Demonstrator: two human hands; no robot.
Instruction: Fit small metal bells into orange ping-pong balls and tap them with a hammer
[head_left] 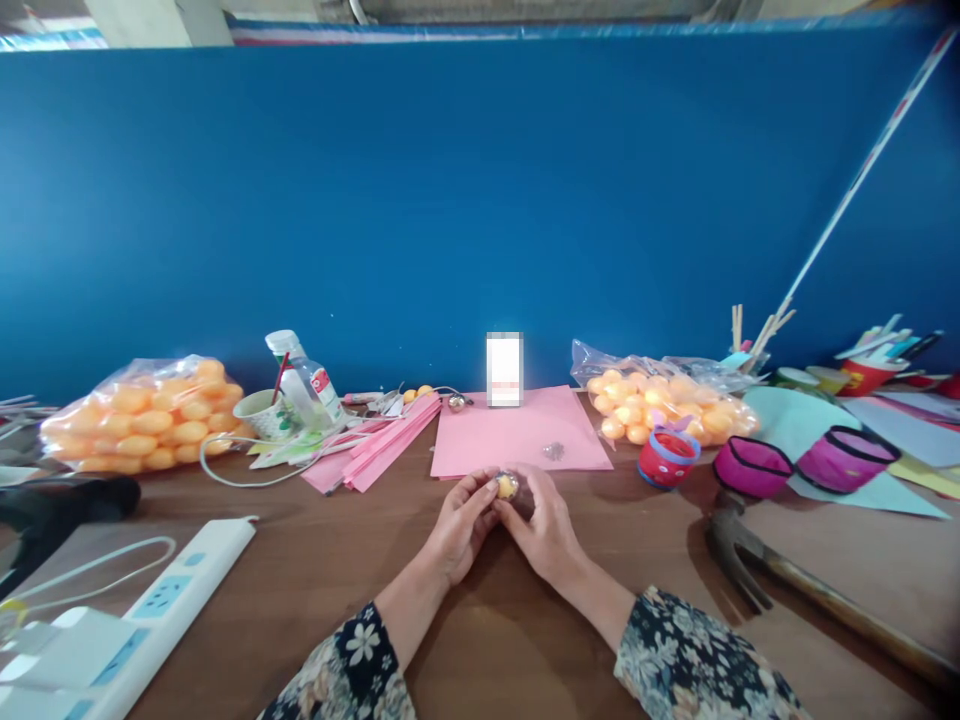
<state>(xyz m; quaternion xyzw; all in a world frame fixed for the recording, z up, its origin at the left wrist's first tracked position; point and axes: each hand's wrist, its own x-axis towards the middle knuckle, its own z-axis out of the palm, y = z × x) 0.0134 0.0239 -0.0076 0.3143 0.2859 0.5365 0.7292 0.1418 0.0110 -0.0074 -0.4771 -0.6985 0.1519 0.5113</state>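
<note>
My left hand (466, 528) and my right hand (546, 528) meet in the middle, just in front of the pink sheet (487, 435). Fingers of both are closed around a small shiny ball (507, 486), silvery with a yellow face; its far side is hidden. On the sheet behind lies a small clump of shiny bits (553, 450), too small to name. Another shiny metallic ball (457, 402) sits at the sheet's back left corner. A white upright rectangle (504, 368), partly blurred out, stands at the sheet's back edge.
Bags of orange balls stand left (139, 420) and right (660, 400). A claw hammer (817, 590) lies right, near purple bands (752, 466) and a red cup (667, 460). At left are a power strip (161, 610), pink paper strips (382, 445) and a bottle (304, 380).
</note>
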